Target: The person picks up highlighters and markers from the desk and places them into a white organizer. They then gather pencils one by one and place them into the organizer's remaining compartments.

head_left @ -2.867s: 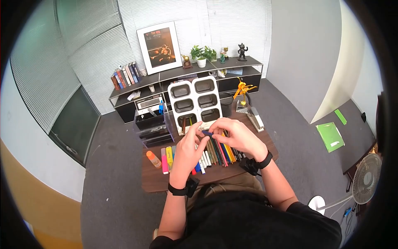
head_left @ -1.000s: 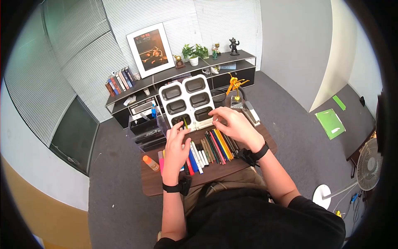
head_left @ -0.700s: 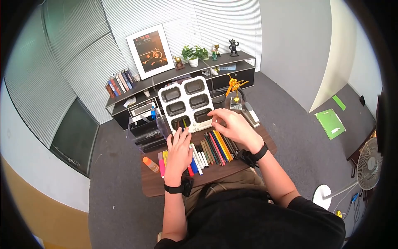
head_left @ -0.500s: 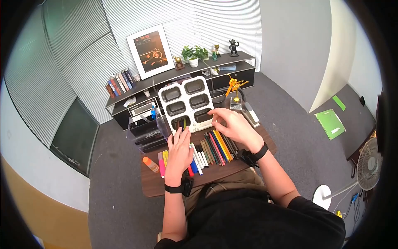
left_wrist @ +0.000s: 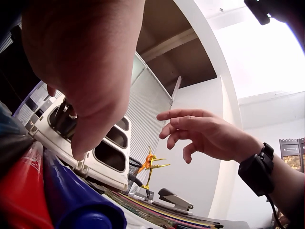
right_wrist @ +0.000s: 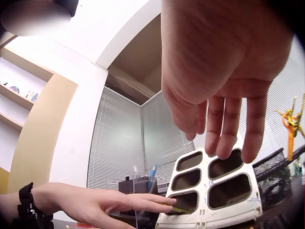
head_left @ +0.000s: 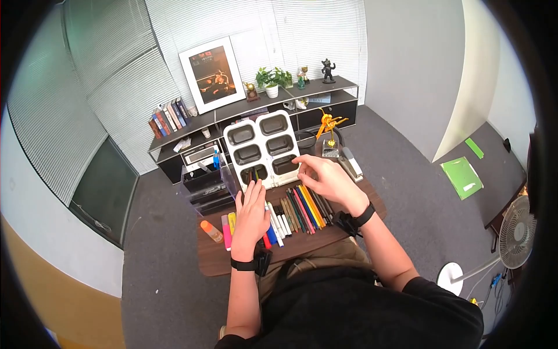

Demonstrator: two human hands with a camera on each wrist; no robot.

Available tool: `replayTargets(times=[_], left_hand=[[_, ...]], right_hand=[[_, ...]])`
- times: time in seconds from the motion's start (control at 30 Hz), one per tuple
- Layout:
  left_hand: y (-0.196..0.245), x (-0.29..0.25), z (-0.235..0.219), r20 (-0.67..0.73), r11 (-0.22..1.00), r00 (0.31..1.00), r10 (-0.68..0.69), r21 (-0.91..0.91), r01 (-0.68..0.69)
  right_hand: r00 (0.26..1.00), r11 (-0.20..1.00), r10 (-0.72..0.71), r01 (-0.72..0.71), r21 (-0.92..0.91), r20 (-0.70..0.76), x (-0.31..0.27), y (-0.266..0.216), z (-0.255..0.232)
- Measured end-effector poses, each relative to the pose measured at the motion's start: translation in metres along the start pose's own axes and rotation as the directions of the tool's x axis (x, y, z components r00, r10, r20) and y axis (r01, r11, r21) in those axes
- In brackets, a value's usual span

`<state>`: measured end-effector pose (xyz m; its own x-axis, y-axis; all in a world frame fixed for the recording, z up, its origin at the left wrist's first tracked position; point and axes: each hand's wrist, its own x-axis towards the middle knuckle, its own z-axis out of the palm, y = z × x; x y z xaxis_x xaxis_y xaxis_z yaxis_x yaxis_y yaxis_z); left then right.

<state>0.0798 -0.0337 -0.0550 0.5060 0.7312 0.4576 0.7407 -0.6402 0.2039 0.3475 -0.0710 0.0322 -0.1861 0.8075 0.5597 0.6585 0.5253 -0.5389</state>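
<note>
A white tray [head_left: 267, 152] with six dark compartments stands tilted at the table's back; some pencils [head_left: 256, 174] stick up in its lower left one. The left hand [head_left: 251, 218], fingers extended, is over the markers just in front of that compartment, holding nothing visible. Near the tray's lower right compartment hovers the right hand [head_left: 330, 181], fingers loosely bent and nothing in them. In the left wrist view the right hand [left_wrist: 209, 133] hangs in the air. Below the hands lie white markers [head_left: 278, 224] and a row of colored pencils [head_left: 308, 208].
An orange-capped glue bottle [head_left: 211, 231] and pink highlighter [head_left: 226, 232] are at the left of the wooden table [head_left: 215, 266]. A clear organizer [head_left: 210, 195] stands at the back left. Right of the tray are a golden figurine [head_left: 330, 131] and a stapler [head_left: 352, 166].
A small dark item between both hands in the oldest frame is no longer seen there. The hands have moved apart, the left one toward the left. Over the last half second both stay nearly still.
</note>
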Motion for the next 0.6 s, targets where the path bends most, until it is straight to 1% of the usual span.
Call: replayTargets(times=[0.27, 0.47, 0.53, 0.57, 0.6], left_hand=[[0.002, -0.001, -0.007, -0.02, 1.0, 0.999, -0.03, -0.007, 0.03], [-0.002, -0.001, -0.006, -0.04, 0.999, 0.999, -0.03, -0.016, 0.029], [-0.001, -0.002, -0.007, -0.039, 0.999, 0.999, -0.037, -0.027, 0.036], [0.0, -0.002, -0.008, -0.038, 0.998, 0.998, -0.044, -0.037, 0.043], [0.0, -0.002, -0.009, -0.038, 0.998, 0.998, -0.045, -0.037, 0.044]], right_hand=[[1.0, 1.0, 0.001, -0.001, -0.01, 0.004, 0.0, 0.002, -0.002], [0.999, 0.999, 0.036, -0.036, -0.037, 0.004, 0.0, 0.004, -0.008], [0.99, 0.987, 0.128, -0.121, -0.107, 0.054, -0.001, 0.01, -0.009], [0.99, 0.987, 0.128, -0.121, -0.107, 0.055, -0.003, 0.017, -0.009], [0.976, 0.959, 0.192, -0.163, -0.231, 0.106, -0.008, 0.026, -0.008]])
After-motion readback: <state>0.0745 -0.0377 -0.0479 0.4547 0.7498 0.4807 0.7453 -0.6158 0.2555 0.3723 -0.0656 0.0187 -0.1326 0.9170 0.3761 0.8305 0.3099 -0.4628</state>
